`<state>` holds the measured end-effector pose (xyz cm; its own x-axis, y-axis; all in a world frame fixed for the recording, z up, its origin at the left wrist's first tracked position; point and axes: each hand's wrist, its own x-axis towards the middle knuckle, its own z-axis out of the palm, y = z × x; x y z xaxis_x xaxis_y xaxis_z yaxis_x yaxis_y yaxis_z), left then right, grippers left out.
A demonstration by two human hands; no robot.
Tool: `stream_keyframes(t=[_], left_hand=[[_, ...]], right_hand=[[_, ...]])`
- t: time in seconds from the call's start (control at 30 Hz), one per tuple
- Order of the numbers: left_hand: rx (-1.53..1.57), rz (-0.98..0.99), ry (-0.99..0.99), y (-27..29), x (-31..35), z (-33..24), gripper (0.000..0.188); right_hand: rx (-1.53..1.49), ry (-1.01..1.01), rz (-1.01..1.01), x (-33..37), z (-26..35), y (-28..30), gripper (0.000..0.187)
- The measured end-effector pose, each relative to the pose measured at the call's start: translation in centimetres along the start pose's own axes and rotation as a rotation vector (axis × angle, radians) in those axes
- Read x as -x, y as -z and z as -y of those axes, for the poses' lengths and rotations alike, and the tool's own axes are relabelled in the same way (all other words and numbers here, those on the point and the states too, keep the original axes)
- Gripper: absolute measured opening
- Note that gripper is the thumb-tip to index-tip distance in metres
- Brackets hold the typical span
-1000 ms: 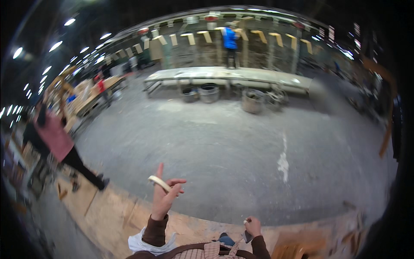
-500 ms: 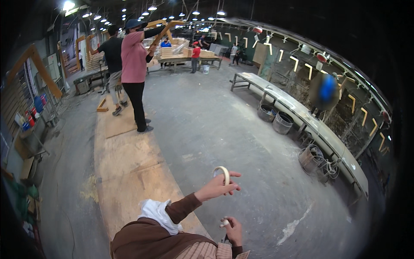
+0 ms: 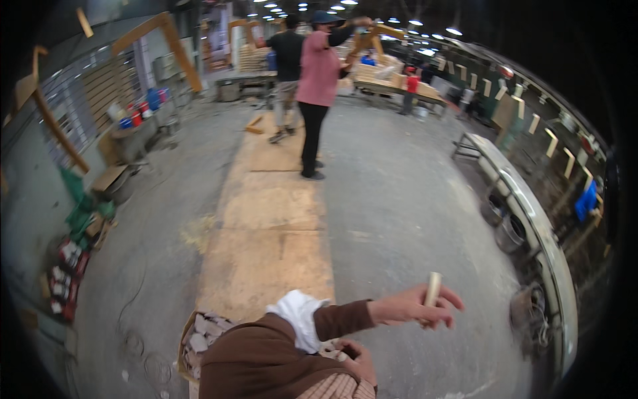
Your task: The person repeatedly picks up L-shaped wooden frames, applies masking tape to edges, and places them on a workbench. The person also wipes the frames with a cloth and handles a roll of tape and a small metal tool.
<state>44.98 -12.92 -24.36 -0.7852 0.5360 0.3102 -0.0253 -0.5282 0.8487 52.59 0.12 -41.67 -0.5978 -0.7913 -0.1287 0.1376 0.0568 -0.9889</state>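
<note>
L hand @ 4 o'clock in view: fingers loosely bent, holds cream ring | R hand btw 5 & 6: fingers curled, contents can't tell | (pink-top co-worker stands @ 12)

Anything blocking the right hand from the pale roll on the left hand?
Only the left hand itself: in this view, part of it lies between the pale roll it carries and the right hand. Nothing else visible stands in between.
</note>
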Motion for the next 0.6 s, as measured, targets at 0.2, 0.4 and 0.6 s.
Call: stream_keyframes(t=[0.2,0.4,0.6], left_hand=[[0.186,0.505,-0.609,-7.4,2.1,-5.3,0.019],[0.064,0.468,-0.811,-9.0,1.9,-6.2,0.019],[-0.006,0.423,-0.861,-8.9,-0.1,-5.7,0.02]], right_hand=[[0.136,-0.009,-0.172,-1.2,5.9,-1.8,0.034],[-0.788,2.077,0.551,-7.3,22.0,-5.9,0.03],[-0.86,2.253,0.286,-7.2,27.7,-8.5,0.033]])
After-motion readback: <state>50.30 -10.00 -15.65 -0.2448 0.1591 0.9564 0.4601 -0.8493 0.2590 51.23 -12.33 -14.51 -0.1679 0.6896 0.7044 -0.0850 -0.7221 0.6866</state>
